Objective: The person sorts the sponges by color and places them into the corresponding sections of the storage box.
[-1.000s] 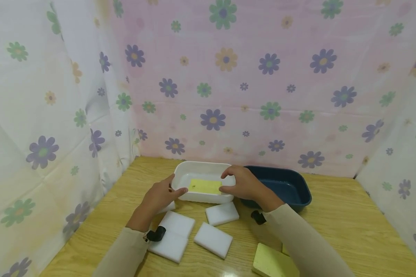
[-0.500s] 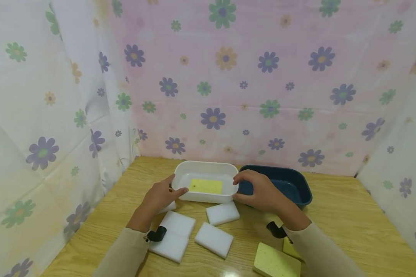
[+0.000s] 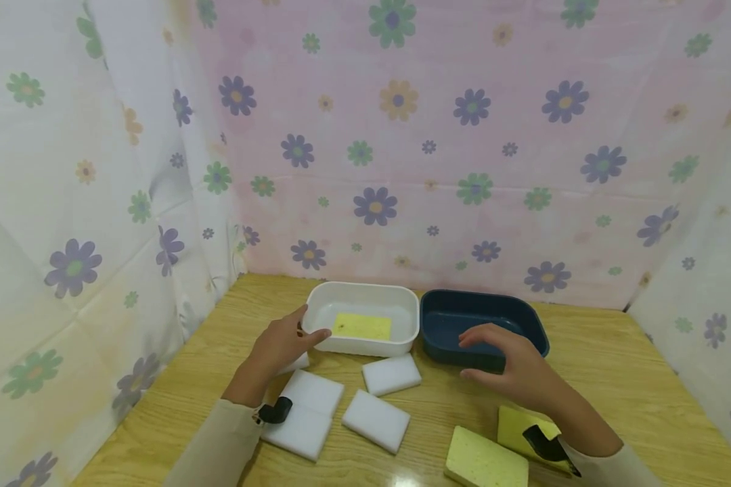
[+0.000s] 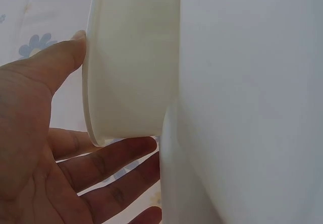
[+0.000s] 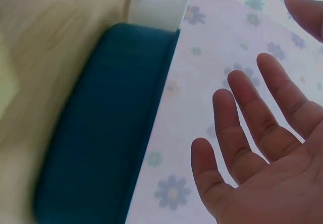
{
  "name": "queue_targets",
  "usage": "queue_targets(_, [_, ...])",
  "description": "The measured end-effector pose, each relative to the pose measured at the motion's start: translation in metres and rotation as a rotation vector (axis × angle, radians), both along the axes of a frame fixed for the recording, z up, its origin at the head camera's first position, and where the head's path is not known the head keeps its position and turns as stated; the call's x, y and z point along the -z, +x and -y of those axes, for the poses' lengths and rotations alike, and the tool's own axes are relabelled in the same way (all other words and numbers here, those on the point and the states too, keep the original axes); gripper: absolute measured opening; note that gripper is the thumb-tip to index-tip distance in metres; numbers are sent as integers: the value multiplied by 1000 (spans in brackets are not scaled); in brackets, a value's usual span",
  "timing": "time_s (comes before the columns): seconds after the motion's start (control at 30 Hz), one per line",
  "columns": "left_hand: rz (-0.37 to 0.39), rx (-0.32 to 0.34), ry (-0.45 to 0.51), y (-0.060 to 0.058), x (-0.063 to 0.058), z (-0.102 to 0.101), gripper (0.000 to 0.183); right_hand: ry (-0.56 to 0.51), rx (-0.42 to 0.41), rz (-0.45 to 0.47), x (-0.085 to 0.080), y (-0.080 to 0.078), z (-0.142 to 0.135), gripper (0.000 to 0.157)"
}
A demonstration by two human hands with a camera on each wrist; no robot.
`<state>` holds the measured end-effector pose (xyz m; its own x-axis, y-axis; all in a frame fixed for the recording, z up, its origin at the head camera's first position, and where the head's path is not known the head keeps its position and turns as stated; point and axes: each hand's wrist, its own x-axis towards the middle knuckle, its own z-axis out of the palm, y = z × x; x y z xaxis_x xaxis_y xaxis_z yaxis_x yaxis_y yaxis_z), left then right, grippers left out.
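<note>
In the head view a white plastic tub (image 3: 361,349) holds a yellow sponge (image 3: 362,327) lying flat. My left hand (image 3: 280,346) rests at the tub's left front corner. The left wrist view shows its thumb touching the rim and its other fingers stretched out loosely beside the tub's outer wall (image 4: 133,67). My right hand (image 3: 514,365) hovers before the dark blue tub (image 3: 493,297), fingers spread and nothing held. A full view of its bare palm and loose fingers comes from the right wrist camera.
White sponge blocks (image 3: 376,421) lie in front of the white tub, one pair (image 3: 304,412) near my left wrist. At front right are two yellow sponges (image 3: 486,458), one partly behind my right wrist strap. A flowered cloth (image 3: 432,135) hangs behind the wooden table (image 3: 609,379).
My right hand has left the inside of the white tub, passed its right end and moved right and nearer, over the blue tub's front. My left hand has stayed in place.
</note>
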<state>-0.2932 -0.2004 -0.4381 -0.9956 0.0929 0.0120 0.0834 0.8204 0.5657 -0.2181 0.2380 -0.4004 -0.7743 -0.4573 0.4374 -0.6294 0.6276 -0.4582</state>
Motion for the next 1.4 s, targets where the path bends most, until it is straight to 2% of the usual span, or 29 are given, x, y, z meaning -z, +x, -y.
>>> queue_targets(0.17, [8, 4, 14, 1, -1, -2, 107, -17, 42, 61, 8, 18, -30, 38])
queue_targets(0.43, [0, 3, -2, 0, -1, -1, 106, -28, 149, 275, 17, 48, -89, 40])
queue_targets(0.57, [5, -3, -8, 0, -1, 0, 107, -33, 143, 471, 24, 52, -120, 50])
queue_targets(0.7, [12, -7, -7, 0, -2, -2, 107, -73, 124, 741, 35, 54, -146, 65])
queue_targets(0.83, [14, -10, -3, -2, -2, -4, 107, -120, 98, 902, 42, 53, -165, 74])
queue_targets(0.97, [14, -15, 2, -4, -1, -6, 107, -162, 15, 973, 43, 48, -175, 76])
queue_targets(1.07, [17, -16, -2, -5, -1, -6, 108, -148, -3, 980, 43, 44, -175, 80])
queue_targets(1.23, [14, -15, -7, -5, -1, -6, 107, -92, 22, 954, 43, 41, -168, 89])
queue_targets(1.4, [18, -14, -3, -4, -1, -6, 107, -38, 112, 947, 44, 43, -160, 97])
